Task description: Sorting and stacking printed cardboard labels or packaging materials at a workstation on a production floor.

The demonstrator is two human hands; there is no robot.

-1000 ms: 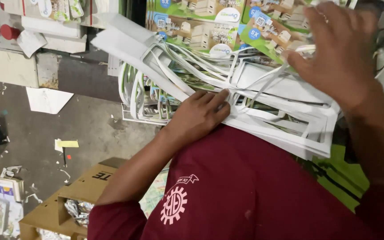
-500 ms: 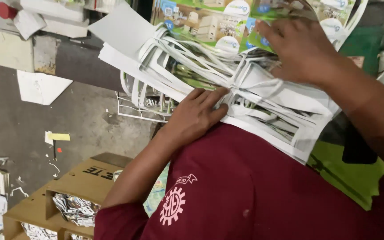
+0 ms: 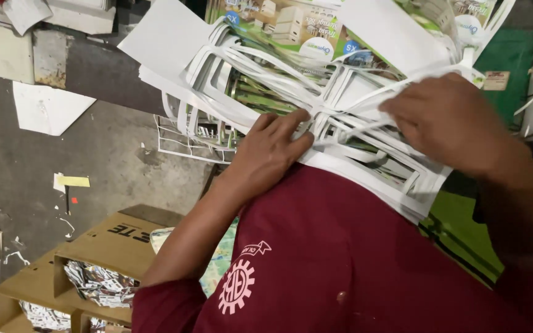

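A bundle of white die-cut cardboard waste frames (image 3: 229, 92) lies across my chest, over my dark red shirt (image 3: 340, 265). My left hand (image 3: 269, 151) presses on the middle of the bundle, fingers curled over the strips. My right hand (image 3: 448, 123) grips the strips on the right side, fingers pinched into them. Under the frames sits a stack of green printed sheets (image 3: 291, 24) with pictures of boxes.
A brown cardboard box (image 3: 103, 246) with crumpled scrap in its compartments stands at lower left. The grey concrete floor (image 3: 112, 160) carries a white sheet (image 3: 50, 108), a yellow scrap (image 3: 72, 181) and paper bits. A green surface (image 3: 464, 234) shows at right.
The view has tilted down and left. My right hand came down from the top of the printed sheets onto the right side of the bundle, gathering the strips tighter. My left hand stayed put.
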